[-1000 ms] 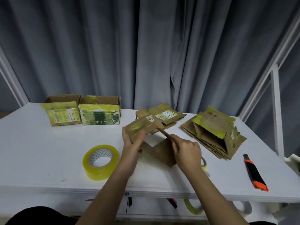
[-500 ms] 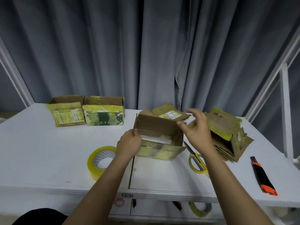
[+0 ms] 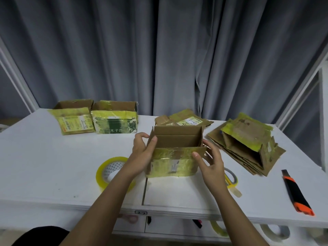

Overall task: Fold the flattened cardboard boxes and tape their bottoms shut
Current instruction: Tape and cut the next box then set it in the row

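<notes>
A brown cardboard box (image 3: 174, 153) with yellow tape on its front stands opened up at the middle of the white table (image 3: 44, 157). My left hand (image 3: 142, 150) grips its left wall, thumb over the upper edge. My right hand (image 3: 210, 158) holds the right side, thumb on the front face and fingers behind the corner. A roll of yellow tape (image 3: 111, 170) lies just left of the box. Flattened boxes lie behind it (image 3: 184, 120) and in a pile to the right (image 3: 246, 144).
Two folded boxes (image 3: 74, 119) (image 3: 115, 121) stand at the back left. Yellow-handled scissors (image 3: 230, 178) lie behind my right wrist. An orange and black utility knife (image 3: 296, 192) lies near the right front edge. A grey curtain hangs behind the table.
The flat cardboard piece between my hands has been opened into a standing rectangular box. My right hand came down from the top back edge onto the box's right side.
</notes>
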`<state>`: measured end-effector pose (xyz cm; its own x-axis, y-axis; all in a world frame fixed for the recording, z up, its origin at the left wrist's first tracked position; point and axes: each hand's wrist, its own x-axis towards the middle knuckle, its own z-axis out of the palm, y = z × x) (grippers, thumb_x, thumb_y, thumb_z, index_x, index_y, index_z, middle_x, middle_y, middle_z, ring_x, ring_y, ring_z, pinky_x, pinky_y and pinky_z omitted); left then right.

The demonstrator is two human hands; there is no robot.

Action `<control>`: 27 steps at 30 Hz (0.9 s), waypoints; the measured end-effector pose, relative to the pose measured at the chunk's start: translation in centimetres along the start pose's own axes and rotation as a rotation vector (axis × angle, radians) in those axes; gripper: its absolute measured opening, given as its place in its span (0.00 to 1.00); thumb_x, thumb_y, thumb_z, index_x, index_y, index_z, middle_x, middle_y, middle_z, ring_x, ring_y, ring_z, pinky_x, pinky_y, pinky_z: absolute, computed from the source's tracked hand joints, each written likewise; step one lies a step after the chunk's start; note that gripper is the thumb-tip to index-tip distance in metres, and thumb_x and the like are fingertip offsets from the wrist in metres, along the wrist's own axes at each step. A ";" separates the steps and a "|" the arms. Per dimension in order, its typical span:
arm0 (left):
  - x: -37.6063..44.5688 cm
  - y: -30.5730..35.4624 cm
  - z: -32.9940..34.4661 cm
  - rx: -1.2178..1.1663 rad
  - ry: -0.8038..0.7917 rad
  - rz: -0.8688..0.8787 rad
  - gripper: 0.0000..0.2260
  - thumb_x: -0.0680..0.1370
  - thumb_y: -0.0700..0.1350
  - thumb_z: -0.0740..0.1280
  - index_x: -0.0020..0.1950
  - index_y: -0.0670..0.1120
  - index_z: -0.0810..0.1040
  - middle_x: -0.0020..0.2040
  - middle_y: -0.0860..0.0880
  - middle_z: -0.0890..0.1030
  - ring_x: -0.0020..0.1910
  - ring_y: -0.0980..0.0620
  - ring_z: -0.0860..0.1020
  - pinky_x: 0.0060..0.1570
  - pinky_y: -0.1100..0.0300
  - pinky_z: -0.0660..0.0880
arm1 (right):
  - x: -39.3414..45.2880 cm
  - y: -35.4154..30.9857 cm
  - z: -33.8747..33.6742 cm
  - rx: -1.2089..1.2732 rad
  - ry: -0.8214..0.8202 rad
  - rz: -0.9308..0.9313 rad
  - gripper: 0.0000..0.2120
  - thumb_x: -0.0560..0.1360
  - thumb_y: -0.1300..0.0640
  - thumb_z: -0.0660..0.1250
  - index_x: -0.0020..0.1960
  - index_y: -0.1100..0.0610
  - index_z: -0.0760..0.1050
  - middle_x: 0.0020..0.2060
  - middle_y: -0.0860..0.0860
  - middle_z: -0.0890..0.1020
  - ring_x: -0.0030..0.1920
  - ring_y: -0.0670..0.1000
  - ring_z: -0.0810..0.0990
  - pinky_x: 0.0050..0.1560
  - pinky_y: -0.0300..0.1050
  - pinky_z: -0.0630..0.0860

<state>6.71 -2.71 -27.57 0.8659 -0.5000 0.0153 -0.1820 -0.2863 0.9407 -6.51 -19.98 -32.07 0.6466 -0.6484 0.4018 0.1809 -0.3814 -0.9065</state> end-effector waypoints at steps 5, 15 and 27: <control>-0.6 -1.9 0.3 -0.048 -0.018 0.245 0.21 0.71 0.68 0.60 0.62 0.71 0.60 0.71 0.63 0.59 0.72 0.58 0.61 0.71 0.52 0.63 | 0.7 0.4 -0.3 -0.033 0.008 -0.036 0.24 0.71 0.49 0.69 0.66 0.41 0.71 0.65 0.42 0.72 0.67 0.46 0.71 0.63 0.48 0.75; 0.5 -2.3 0.6 -0.133 -0.028 0.256 0.27 0.77 0.58 0.60 0.73 0.63 0.53 0.74 0.60 0.63 0.72 0.64 0.62 0.70 0.60 0.63 | 1.4 0.1 -0.3 0.022 -0.089 -0.056 0.19 0.73 0.54 0.67 0.62 0.43 0.74 0.67 0.43 0.75 0.69 0.42 0.69 0.70 0.47 0.67; 4.8 1.6 -1.4 -0.077 0.113 0.100 0.04 0.77 0.45 0.67 0.51 0.50 0.78 0.41 0.54 0.76 0.42 0.57 0.75 0.39 0.64 0.72 | 1.5 0.5 0.3 0.213 -0.032 0.022 0.17 0.74 0.63 0.70 0.56 0.44 0.81 0.64 0.48 0.78 0.67 0.45 0.73 0.68 0.52 0.70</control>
<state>11.18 -4.45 -25.51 0.8932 -0.4260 0.1438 -0.2369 -0.1741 0.9558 -5.26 -20.97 -32.00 0.6751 -0.6323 0.3800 0.3162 -0.2173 -0.9235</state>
